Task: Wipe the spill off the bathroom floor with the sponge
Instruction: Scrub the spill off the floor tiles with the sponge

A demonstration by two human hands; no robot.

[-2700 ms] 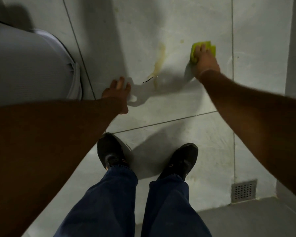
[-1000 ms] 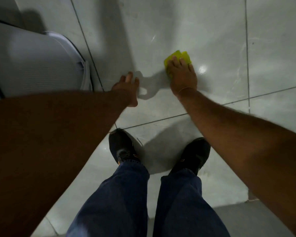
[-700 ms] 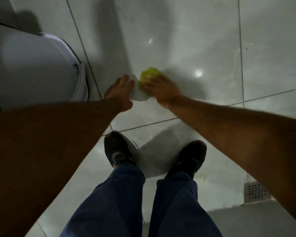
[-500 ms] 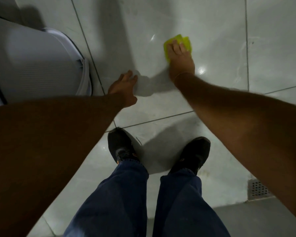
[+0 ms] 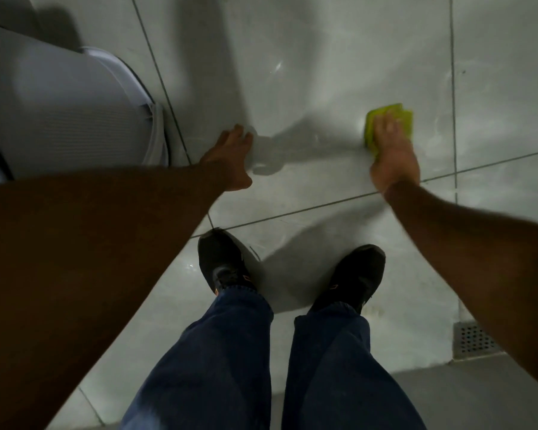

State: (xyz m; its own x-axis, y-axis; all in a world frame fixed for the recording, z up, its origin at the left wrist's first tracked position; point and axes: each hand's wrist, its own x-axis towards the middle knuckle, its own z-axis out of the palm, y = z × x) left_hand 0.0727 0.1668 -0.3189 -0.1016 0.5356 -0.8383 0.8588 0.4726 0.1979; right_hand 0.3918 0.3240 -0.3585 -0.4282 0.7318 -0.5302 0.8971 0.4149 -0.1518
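Observation:
A yellow-green sponge [image 5: 401, 114] lies flat on the pale tiled floor [image 5: 308, 72], pressed down under my right hand [image 5: 393, 153], whose fingers cover most of it. My left hand [image 5: 230, 159] rests on the floor to the left, fingers spread, holding nothing. The tile between the two hands looks wet and glossy with faint smears; no yellow-brown stain shows there.
A white toilet bowl [image 5: 69, 113] fills the upper left, close to my left hand. My two black shoes [image 5: 222, 262] stand below the hands on the tiles. A metal floor drain [image 5: 472, 339] sits at the lower right beside a darker grey step [image 5: 479, 395].
The yellow-brown streak seen 2.7 s ago is no longer visible. My right hand has swept the sponge from upper middle down and to the right. The left hand has stayed planted.

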